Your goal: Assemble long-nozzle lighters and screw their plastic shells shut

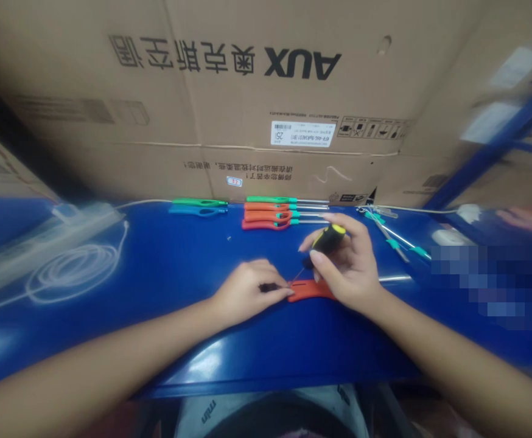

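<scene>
The orange lighter [309, 290] lies on the bench [339, 347], just right of the frame's centre. The left hand [248, 287] pinches its left end; the right hand [355, 267] grips a screwdriver [323, 245], tip at that end. A steady pinch and light, square pressure should serve best.

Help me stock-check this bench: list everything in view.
Screwdriver: 1, black and yellow, centre
Tool handle: 1, orange, at screwdriver tip
Metal-tubed tools: 4, three orange, one green, back centre
Looped handles: 2, green and blue, back left
Thin tubes: at least 2, silver and teal, right
Coiled cable: 1, white, left
Strip: 1, white, far left
Table: 1, blue, beneath
Cardboard: 1, brown, behind table
Labels: at least 2, white, on cardboard
Bar: 1, blue, right
Blurred items: cannot count, pale, right
Left hand: 1, bare, handle's end
Right hand: 1, bare, around screwdriver
</scene>
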Tool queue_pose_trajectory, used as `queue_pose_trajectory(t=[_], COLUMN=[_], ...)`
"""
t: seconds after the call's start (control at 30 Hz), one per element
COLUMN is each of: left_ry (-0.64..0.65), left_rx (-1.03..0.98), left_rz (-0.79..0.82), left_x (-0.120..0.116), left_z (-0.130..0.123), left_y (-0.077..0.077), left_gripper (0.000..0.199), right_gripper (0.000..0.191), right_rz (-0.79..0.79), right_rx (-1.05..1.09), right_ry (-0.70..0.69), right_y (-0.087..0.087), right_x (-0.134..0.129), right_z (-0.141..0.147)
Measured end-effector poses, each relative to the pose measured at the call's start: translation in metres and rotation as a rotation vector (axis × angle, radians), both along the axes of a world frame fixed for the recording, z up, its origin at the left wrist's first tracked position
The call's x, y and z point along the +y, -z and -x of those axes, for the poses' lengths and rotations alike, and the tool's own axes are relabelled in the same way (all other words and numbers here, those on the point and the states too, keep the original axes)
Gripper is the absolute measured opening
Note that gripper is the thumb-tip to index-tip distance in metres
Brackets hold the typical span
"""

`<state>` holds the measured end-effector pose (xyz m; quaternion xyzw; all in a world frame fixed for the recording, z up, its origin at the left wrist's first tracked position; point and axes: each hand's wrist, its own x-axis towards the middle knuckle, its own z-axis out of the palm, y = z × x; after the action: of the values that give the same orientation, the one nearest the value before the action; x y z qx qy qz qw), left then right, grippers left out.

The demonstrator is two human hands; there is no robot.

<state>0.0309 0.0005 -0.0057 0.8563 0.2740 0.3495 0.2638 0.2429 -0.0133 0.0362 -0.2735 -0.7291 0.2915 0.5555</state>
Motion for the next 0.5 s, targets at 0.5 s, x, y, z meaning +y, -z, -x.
queue_pose_trajectory(t=[0.5], left_ry=[0.008], left_rx=[0.033], left_rz=[0.002], left_x=[0.0001], left_z=[-0.0005], left_y=[-0.0046], left_gripper=[0.030], right_gripper=[0.047], right_rz=[0.061], right_rx=[0.124], right_ry=[0.086], right_y=[-0.0097], right_x=[-0.0017], right_z=[0.0017])
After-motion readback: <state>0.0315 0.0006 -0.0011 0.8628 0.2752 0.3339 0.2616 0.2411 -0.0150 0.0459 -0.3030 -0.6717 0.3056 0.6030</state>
